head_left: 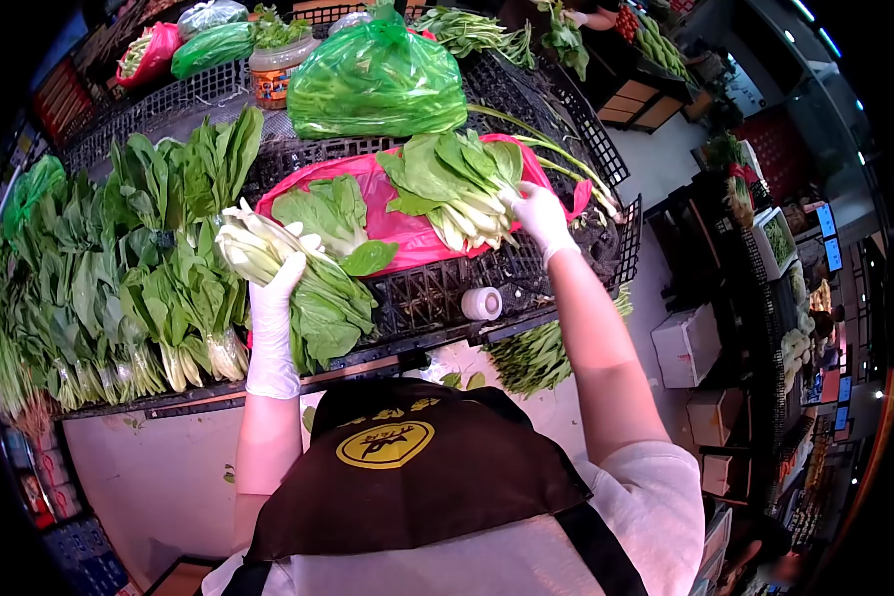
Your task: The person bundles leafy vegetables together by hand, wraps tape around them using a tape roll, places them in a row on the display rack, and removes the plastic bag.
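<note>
My left hand, in a white glove, is closed round a bunch of leafy greens, its white stems up and to the left, its leaves hanging down to the right. Gloved as well, my right hand is at the stem side of a second pile of greens, with its fingers against the stalks. That pile lies on the right part of a pink plastic bag. Between my hands, more loose leaves rest on the bag. A roll of tape stands just below the bag on the black crate surface.
Bundled greens fill the left side of the stand. Behind the pink bag are a green bag of vegetables and a plastic jar. Long stalks lie at the right. More greens sit below the stand's front edge.
</note>
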Demonstrator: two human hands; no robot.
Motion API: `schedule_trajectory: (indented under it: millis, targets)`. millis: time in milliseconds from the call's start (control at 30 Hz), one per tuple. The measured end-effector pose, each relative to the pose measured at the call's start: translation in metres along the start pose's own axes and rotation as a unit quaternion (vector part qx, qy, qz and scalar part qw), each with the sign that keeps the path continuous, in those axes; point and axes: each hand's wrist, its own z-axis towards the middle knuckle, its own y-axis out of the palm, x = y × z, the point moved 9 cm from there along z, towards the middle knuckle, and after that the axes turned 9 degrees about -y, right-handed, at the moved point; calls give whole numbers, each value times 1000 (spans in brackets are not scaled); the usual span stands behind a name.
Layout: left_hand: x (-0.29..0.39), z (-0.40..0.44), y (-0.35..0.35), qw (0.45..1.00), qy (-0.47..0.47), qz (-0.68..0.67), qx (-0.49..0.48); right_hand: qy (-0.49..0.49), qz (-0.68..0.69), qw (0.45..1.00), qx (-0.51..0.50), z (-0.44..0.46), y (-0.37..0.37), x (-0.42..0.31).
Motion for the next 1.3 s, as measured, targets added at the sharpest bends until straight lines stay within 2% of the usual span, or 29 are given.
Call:
schedule_trajectory:
  millis: [167, 200, 233, 367, 433, 500, 533, 633, 700, 733, 800, 833, 900, 1033, 1133, 1233, 1300]
  targets:
    - [-8, 11, 1, 997, 6, 57, -46, 24, 161, 983, 87, 6, -14, 4]
    - [-9, 13, 1, 998, 3, 44, -49, 5, 165, 981, 101, 14, -23, 5]
    - [-10, 14, 3, 997, 1, 43, -60, 18, 219, 972, 85, 20, -33, -2]
    - [2, 18, 5, 994, 6, 83, -69, -32, 288, 957, 1, 38, -102, -65]
    - [18, 18, 10, 991, 8, 112, -70, -40, 256, 965, -44, 37, -130, -100]
    - [27, 25, 4, 985, 30, 156, -64, -84, 253, 961, -76, 39, -145, -131]
    - [34, 25, 5, 982, 47, 170, -61, -122, 235, 956, -125, 37, -146, -149]
    - [64, 18, 25, 972, 61, 224, -40, -213, 167, 919, -287, 15, -141, -205]
    - [57, 32, 21, 967, 7, 244, -78, -315, 106, 856, -396, -5, -116, -245]
    - [52, 34, 23, 964, -1, 254, -85, -357, 80, 824, -433, -15, -97, -263]
    - [41, 34, 35, 959, -12, 266, -98, -380, 34, 805, -455, -29, -60, -297]
    - [37, 31, 44, 966, -10, 236, -107, -386, 27, 798, -461, -34, -44, -315]
    - [25, 27, 48, 981, -33, 158, -106, -327, 108, 831, -436, -29, -23, -334]
    - [-15, 35, 29, 987, -112, 19, -111, -284, 226, 848, -386, -18, 7, -344]
    - [-20, 8, 44, 947, -216, -194, -137, -237, 292, 849, -372, -12, 22, -339]
    - [-23, -8, 55, 912, -245, -303, -131, -189, 379, 839, -342, -9, 34, -333]
    - [-34, 1, 47, 929, -233, -259, -122, -155, 417, 838, -316, -12, 43, -328]
